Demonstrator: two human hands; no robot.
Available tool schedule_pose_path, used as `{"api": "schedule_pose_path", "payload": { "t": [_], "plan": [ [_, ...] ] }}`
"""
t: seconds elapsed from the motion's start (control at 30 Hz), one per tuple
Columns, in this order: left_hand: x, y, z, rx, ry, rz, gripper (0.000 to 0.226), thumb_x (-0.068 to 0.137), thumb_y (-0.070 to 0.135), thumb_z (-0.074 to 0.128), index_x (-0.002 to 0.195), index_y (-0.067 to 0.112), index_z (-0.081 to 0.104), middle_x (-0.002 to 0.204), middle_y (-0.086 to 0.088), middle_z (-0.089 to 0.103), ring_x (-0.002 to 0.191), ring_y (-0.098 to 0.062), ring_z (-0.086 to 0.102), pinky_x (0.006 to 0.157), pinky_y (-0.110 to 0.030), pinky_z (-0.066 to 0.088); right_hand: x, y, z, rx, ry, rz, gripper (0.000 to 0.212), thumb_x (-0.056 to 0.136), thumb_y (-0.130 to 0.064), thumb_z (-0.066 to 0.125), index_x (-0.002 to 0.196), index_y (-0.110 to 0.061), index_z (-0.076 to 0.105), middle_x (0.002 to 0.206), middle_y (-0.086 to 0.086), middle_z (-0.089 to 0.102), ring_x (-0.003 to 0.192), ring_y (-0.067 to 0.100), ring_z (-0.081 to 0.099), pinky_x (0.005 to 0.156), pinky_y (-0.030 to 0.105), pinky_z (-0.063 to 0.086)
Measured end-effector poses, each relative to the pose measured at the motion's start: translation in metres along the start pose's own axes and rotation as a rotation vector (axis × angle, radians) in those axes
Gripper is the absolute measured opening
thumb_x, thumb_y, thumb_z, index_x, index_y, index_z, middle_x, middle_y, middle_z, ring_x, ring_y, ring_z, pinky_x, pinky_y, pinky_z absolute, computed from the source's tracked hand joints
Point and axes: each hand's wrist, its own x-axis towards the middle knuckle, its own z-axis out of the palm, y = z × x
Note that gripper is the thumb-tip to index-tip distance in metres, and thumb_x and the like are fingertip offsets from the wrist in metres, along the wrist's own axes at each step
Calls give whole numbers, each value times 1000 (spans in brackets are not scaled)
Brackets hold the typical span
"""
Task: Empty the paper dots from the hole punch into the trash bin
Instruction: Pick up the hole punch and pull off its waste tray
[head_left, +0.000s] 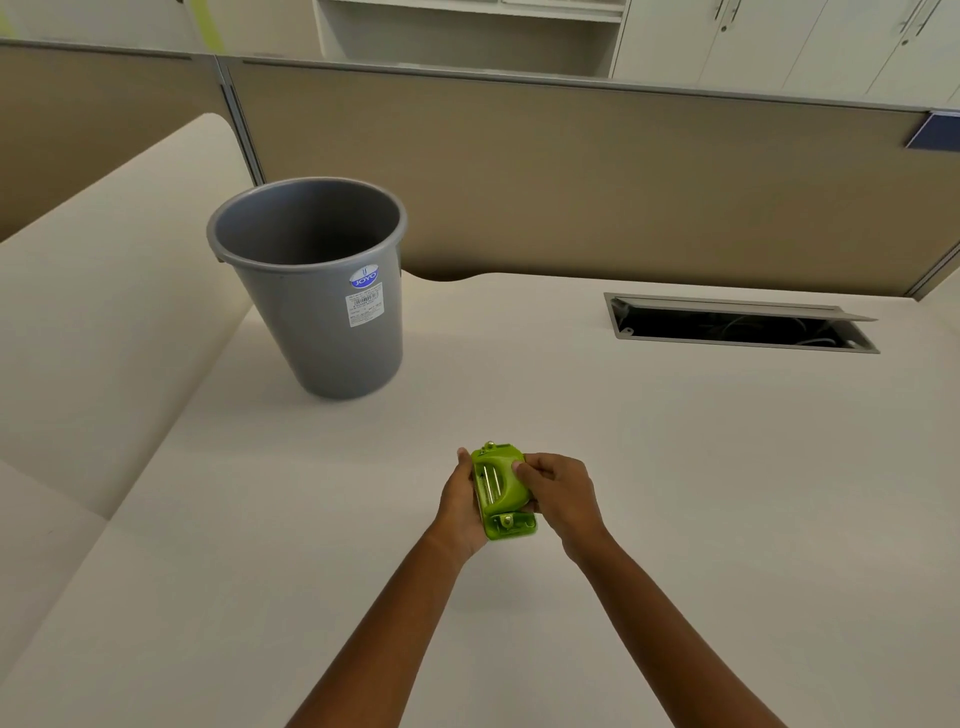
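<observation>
A small bright green hole punch (502, 488) is held between both hands just above the white desk, in the lower middle of the view. My left hand (461, 506) cups its left side from below. My right hand (558, 493) grips its right side, thumb on the top of the lever. A grey plastic trash bin (317, 332) stands upright on the desk to the far left of the punch, apart from my hands. Its inside looks dark and I see no paper dots.
The white desk (675, 493) runs to a beige partition wall (571, 182) at the back. An open cable slot (737, 325) with a raised metal flap is set into the desk at the far right. A lower white surface (93, 312) lies to the left.
</observation>
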Motion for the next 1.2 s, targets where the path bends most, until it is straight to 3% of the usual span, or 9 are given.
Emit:
{"api": "schedule_pose_path", "payload": {
  "t": [0.1,0.2,0.3,0.5,0.6,0.73,0.8,0.97,1.2],
  "plan": [
    [-1,0,-2,57,-20,-27,67,94,59,16,96,10,62,68,-14,74,74,-29,67,70,-38,52,-1,-3,-5,23,-54,31,20,90,-15,52,85,-4,68,72,9,64,65,19,63,59,24,56],
    [-2,0,-1,51,-32,-37,72,94,59,14,103,6,62,70,-16,75,74,-30,69,79,-40,46,5,-6,-12,-23,15,15,26,91,-18,49,91,-2,69,70,6,64,59,16,59,54,19,49],
    [-3,-1,-1,66,-17,-56,72,95,58,16,95,2,61,64,-18,73,55,-27,71,74,-38,48,11,-6,-16,-61,54,36,22,90,-19,51,90,-7,68,75,4,63,64,12,56,59,20,43],
    [-3,0,-2,122,-4,-72,63,96,53,20,95,7,63,67,-15,74,54,-26,71,70,-37,50,9,-11,-11,-11,-37,134,30,91,-24,51,66,-11,61,62,3,57,55,14,50,55,21,39],
    [-3,0,-2,137,4,-75,60,97,51,21,97,9,63,68,-15,74,66,-29,71,69,-37,49,11,-12,-8,38,-58,180,34,91,-22,51,61,-7,56,55,8,49,44,18,44,48,22,40],
    [-1,-1,-2,127,42,-74,60,97,51,24,119,7,59,95,-18,67,88,-32,61,69,-40,51,12,-12,-5,82,-65,226,39,92,-17,48,55,-6,52,52,9,45,39,19,42,45,27,40],
    [0,-1,-3,133,57,-63,58,96,51,25,119,9,58,96,-17,66,86,-31,62,65,-38,53,11,-12,-4,80,-57,241,40,92,-16,47,54,-6,50,50,8,44,39,18,41,44,27,38],
    [2,-3,-4,139,65,-39,55,97,50,24,93,11,63,60,-12,72,77,-29,62,65,-38,51,12,-14,0,117,-28,299,40,92,-13,45,53,-7,48,27,-5,41,31,12,38,41,25,35],
    [1,-1,-6,160,68,-27,53,97,50,25,90,13,61,54,-8,71,45,-20,68,59,-33,51,10,-16,-3,296,-83,376,34,94,-11,44,62,-5,54,27,-4,44,25,6,39,37,19,31]
  ]
}}
